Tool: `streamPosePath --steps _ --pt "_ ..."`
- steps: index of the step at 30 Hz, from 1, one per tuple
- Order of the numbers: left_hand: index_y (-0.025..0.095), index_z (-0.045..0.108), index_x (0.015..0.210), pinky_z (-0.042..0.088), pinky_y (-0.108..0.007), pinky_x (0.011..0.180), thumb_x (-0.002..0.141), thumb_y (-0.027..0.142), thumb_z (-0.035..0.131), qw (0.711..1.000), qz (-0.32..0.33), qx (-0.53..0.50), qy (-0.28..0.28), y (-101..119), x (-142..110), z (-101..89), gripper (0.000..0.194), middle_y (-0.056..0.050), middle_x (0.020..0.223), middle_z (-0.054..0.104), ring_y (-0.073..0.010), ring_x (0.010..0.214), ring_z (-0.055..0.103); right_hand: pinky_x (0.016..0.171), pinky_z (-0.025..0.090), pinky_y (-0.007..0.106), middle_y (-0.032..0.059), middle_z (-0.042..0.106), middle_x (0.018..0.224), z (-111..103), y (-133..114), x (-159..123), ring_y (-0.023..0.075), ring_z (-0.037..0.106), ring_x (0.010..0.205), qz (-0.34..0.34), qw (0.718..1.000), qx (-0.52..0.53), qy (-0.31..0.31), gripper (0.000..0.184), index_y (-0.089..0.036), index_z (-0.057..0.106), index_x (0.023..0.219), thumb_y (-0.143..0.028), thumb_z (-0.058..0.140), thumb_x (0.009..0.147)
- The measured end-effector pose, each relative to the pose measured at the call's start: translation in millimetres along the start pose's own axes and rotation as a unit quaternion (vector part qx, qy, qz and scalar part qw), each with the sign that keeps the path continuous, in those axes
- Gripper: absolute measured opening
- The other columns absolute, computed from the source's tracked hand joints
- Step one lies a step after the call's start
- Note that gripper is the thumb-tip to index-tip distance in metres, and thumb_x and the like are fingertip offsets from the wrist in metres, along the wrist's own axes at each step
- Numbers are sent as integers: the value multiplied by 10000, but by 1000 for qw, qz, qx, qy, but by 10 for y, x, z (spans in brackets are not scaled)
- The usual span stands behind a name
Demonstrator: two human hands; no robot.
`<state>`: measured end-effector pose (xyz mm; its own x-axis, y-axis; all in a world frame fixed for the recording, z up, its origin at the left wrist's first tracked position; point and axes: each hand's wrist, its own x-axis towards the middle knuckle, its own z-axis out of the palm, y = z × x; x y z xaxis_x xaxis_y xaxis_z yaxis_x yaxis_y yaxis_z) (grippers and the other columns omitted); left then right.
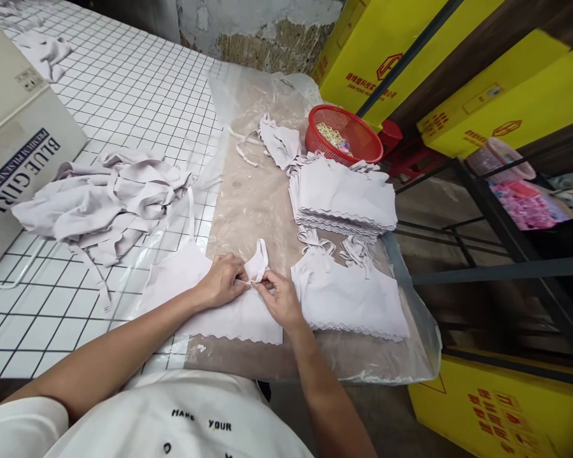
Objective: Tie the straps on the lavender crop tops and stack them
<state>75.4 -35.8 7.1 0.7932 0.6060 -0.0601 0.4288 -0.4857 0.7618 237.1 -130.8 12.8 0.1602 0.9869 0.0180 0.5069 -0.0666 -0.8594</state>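
Observation:
A pale lilac garment (229, 312) with a scalloped hem lies flat on clear plastic sheeting (253, 191) in front of me. My left hand (224, 280) and my right hand (279, 298) meet over its top edge, both pinching its looped strap (259, 262). To the right of my right hand lies a low stack of the same garments (351, 296). A taller neat stack (344, 194) sits behind that. A loose heap of unfolded garments (105, 200) rests to the left on the grid-patterned table (138, 89).
A red mesh basket (348, 121) with small clips stands at the back right beside a single crumpled garment (279, 143). A cardboard box (14, 146) sits at the far left. Yellow boxes (506, 407) and a dark metal rack (496, 270) border the right side.

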Motion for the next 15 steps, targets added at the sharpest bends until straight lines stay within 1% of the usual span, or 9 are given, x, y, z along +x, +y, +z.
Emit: streamPosePath --steps 3,6,9,11,13,15 --pt "173 627 766 356 -411 853 836 245 611 1000 9 7 -1 -17 -4 4 102 -61 831 636 -246 900 535 671 502 255 23 672 783 36 -23 -16 145 618 687 -10 1000 -25 8 107 -208 634 802 -215 533 837" --pt "174 615 752 361 -403 827 848 253 591 1000 15 15 -5 -14 -4 -1 126 -72 839 635 -251 895 536 668 510 258 26 676 783 114 -10 -22 151 626 696 4 1000 -4 16 99 -215 613 802 -211 518 829" --pt "175 612 749 362 -405 829 832 237 608 1000 12 16 -4 0 1 -4 103 -70 834 635 -258 899 540 691 520 276 30 665 792 176 22 -19 163 633 726 29 999 39 20 65 -223 594 794 -244 536 816" --pt "177 611 746 360 -409 833 830 232 614 1000 10 19 -1 7 5 -3 101 -66 824 636 -261 901 543 710 523 289 36 667 835 189 27 -6 166 636 747 54 996 72 15 46 -224 581 806 -265 567 790" --pt "176 607 735 359 -413 833 829 232 622 1000 10 24 2 12 8 -1 110 -65 817 636 -262 899 546 734 526 299 38 683 870 169 4 32 172 649 784 88 988 124 7 100 -226 553 835 -285 600 769" --pt "175 607 727 361 -415 833 819 241 647 1000 10 29 3 19 11 -1 120 -65 811 636 -265 900 550 778 529 317 31 705 865 113 -49 104 180 667 827 125 974 189 11 169 -233 509 864 -309 623 766"
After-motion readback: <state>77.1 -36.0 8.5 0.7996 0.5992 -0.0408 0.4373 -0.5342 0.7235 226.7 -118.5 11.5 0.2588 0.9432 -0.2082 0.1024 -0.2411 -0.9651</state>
